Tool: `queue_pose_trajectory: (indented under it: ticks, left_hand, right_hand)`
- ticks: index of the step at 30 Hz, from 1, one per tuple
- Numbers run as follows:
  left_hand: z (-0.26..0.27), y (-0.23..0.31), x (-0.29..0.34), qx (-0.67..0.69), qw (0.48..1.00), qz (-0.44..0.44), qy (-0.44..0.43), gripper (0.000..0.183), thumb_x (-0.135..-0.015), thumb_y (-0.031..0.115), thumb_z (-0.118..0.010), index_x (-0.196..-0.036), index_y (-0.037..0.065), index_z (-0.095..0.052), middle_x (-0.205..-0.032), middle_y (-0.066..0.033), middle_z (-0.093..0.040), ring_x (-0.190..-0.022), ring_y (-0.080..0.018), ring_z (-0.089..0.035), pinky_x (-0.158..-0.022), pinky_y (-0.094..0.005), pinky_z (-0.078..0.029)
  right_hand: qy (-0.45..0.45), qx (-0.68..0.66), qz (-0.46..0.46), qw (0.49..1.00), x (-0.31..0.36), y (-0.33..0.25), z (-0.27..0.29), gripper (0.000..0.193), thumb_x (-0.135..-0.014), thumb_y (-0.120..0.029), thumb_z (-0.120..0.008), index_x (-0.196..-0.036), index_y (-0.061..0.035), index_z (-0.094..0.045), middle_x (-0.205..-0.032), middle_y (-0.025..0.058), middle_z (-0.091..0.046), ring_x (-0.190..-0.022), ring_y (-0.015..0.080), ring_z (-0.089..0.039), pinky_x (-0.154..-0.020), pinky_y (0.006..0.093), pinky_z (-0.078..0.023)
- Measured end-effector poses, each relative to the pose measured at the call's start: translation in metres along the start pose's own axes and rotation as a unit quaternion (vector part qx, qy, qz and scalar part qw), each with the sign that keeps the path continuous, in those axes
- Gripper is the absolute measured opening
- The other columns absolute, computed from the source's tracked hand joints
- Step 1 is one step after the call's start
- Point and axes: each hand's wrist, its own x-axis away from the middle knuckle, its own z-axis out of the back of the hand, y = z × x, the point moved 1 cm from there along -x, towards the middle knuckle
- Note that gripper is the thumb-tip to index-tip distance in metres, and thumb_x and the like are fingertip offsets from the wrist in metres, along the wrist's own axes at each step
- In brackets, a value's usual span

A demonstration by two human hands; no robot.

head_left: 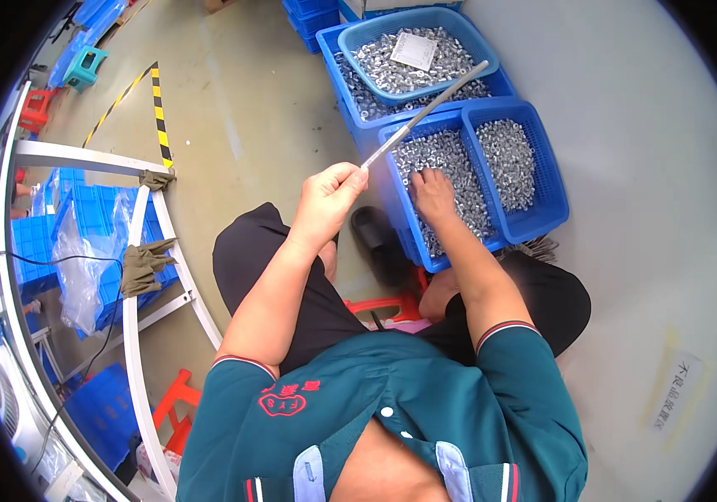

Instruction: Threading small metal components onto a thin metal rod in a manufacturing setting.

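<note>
Grey floor, blue crates. Left hand (pixel 327 199) gripping thin metal rod (pixel 425 113); right hand (pixel 434 194) spread open on small metal nuts (pixel 450 171) in right crate (pixel 538 219).

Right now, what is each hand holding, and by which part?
The left hand pinches a thin grey metal rod at its lower end. The right hand rests among small silver nuts; any hold cannot be told.

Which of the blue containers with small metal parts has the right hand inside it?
The left compartment of the nearest blue bin: the right hand rests on its parts. The right compartment and the round basket behind have no hand in them.
</note>
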Motion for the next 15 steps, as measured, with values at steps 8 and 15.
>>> queue_pose_trajectory:
  ticks: [8,15]
  left_hand:
    - [-0.005,0.006,0.003,-0.010,1.000,-0.001,0.002,0.022,-0.089,0.019,-0.056,-0.083,-0.001,-0.060,-0.075,0.0013,-0.057,-0.073,-0.0057,-0.050,-0.068,-0.0213,-0.042]
    - [-0.002,0.000,0.003,-0.008,1.000,0.009,-0.019,0.023,-0.089,0.021,-0.056,-0.081,0.000,-0.060,-0.070,0.0041,-0.054,-0.066,-0.0035,-0.045,-0.060,-0.0196,-0.037]
  right_hand:
    - [-0.018,-0.072,-0.082,0.994,0.013,0.006,-0.003,0.023,-0.080,-0.032,-0.058,-0.082,-0.0093,-0.057,-0.074,0.0113,-0.058,-0.071,0.0320,-0.060,-0.065,0.0440,-0.049]
    - [-0.168,-0.855,-0.396,0.290,-0.004,0.040,0.010,0.020,-0.086,-0.028,-0.057,-0.091,-0.0088,-0.054,-0.064,0.0006,-0.049,-0.045,0.0072,-0.041,-0.034,0.0191,-0.025]
